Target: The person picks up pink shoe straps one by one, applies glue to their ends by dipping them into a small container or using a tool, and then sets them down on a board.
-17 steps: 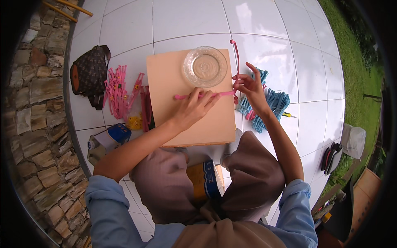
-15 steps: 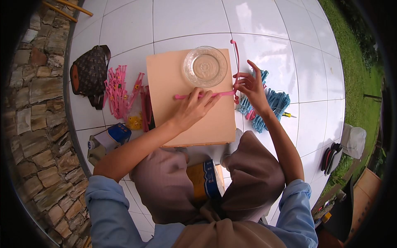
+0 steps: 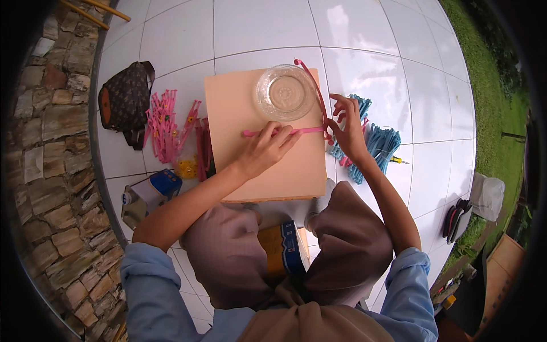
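Note:
A light pink plastic strip point(image 3: 311, 130) with a rounded end lies across a beige board point(image 3: 233, 102). My left hand point(image 3: 265, 151) presses on it with its fingers closed around it. A darker pink strip point(image 3: 318, 88) with knobbed ends crosses the light one near the board's right edge. Its far end leans over a clear patterned glass plate point(image 3: 285, 92). At this crossing, my right hand point(image 3: 350, 135) pinches the darker strip with thumb and finger, its other fingers bent and raised. The exact joint between the strips is partly hidden by the fingertips.
Pink strips point(image 3: 162, 128) and a bag of yellow pieces point(image 3: 186, 168) lie left of the board, near a brown patterned bag point(image 3: 126, 102). Blue strip bundles point(image 3: 380, 148) and a screwdriver point(image 3: 399, 161) lie right. A blue-topped can point(image 3: 151, 191) stands front left.
The darker strip's far end has swung left, over the plate's edge. My right hand's raised fingers have curled inward and lowered. My left hand keeps its place on the light strip.

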`<action>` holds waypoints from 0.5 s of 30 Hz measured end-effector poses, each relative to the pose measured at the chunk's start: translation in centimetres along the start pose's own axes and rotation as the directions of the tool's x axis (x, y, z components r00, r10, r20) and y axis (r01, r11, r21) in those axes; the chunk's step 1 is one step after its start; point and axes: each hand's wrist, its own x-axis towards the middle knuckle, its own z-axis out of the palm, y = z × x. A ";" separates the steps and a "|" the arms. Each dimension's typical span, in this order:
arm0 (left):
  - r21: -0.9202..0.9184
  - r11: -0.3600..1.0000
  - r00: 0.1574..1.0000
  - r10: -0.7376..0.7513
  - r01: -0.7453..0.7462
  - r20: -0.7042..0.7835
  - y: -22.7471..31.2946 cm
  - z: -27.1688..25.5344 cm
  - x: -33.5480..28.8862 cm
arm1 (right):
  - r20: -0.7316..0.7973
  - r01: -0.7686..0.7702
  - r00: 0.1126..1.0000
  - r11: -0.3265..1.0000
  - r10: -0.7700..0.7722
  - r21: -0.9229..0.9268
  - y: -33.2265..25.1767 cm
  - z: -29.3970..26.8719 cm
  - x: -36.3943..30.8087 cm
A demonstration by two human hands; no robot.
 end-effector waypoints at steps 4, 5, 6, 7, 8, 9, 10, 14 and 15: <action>-0.011 1.000 1.000 -0.016 0.016 -0.003 0.1 -0.1 0.0 | 0.073 0.260 0.965 0.951 -0.251 -0.167 0.7 0.0 -0.3; -0.001 1.000 1.000 -0.022 0.022 -0.001 0.1 -0.1 0.0 | 0.124 0.321 0.946 0.924 -0.300 -0.206 0.7 -0.1 -0.2; 0.008 1.000 1.000 -0.028 0.028 0.001 0.2 -0.1 0.1 | 0.176 0.382 0.921 0.892 -0.346 -0.242 0.7 -0.3 -0.2; 0.014 1.000 1.000 -0.026 0.026 -0.007 0.2 -0.1 0.2 | 0.206 0.400 0.912 0.881 -0.355 -0.253 0.7 -0.5 -0.2; 0.019 1.000 1.000 -0.021 0.022 -0.013 0.2 -0.1 0.2 | 0.235 0.416 0.903 0.870 -0.360 -0.264 0.4 -0.7 -0.3; 0.023 1.000 1.000 -0.017 0.017 -0.019 0.2 -0.1 0.2 | 0.264 0.432 0.893 0.859 -0.365 -0.275 0.3 -0.8 -0.3; 0.033 0.999 1.000 -0.012 0.012 -0.011 0.1 -0.1 0.1 | 0.263 0.452 0.885 0.844 -0.384 -0.289 0.8 -0.6 -0.3; 0.048 0.999 1.000 -0.005 0.005 0.004 0.1 -0.1 0.0 | 0.368 0.550 0.821 0.778 -0.437 -0.303 0.9 -1.2 0.1; 0.047 0.999 1.000 -0.008 0.008 0.005 0.0 -0.1 0.0 | 0.371 0.557 0.817 0.774 -0.443 -0.301 0.8 -1.3 0.1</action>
